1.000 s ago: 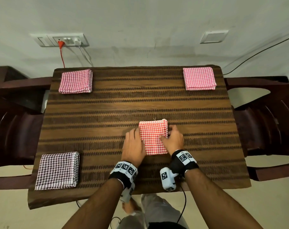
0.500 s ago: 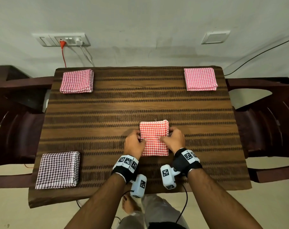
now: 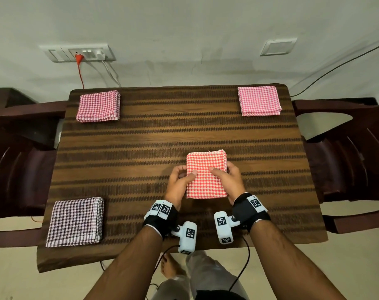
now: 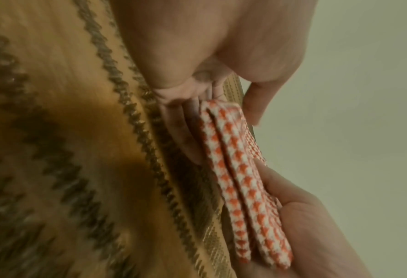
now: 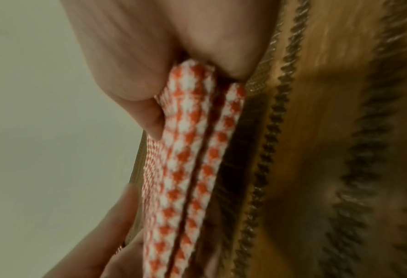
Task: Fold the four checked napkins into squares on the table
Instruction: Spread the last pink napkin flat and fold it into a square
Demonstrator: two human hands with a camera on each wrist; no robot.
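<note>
Change: my left hand (image 3: 180,182) and right hand (image 3: 228,180) now pinch the red napkin (image 3: 206,176), lifted off table (image 3: 141,152) | Task: last fold done, placement remains.

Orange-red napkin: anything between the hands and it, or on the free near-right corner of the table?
Nothing visible. Left hand and right hand already pinch the orange-red napkin by its side edges. The table looks bare at its near-right corner.

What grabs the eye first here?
The folded orange checked napkin at the table's near middle, pinched at its sides by the left hand and right hand. Then three folded napkins: pink ones at the far corners, a purple one near left.
</note>
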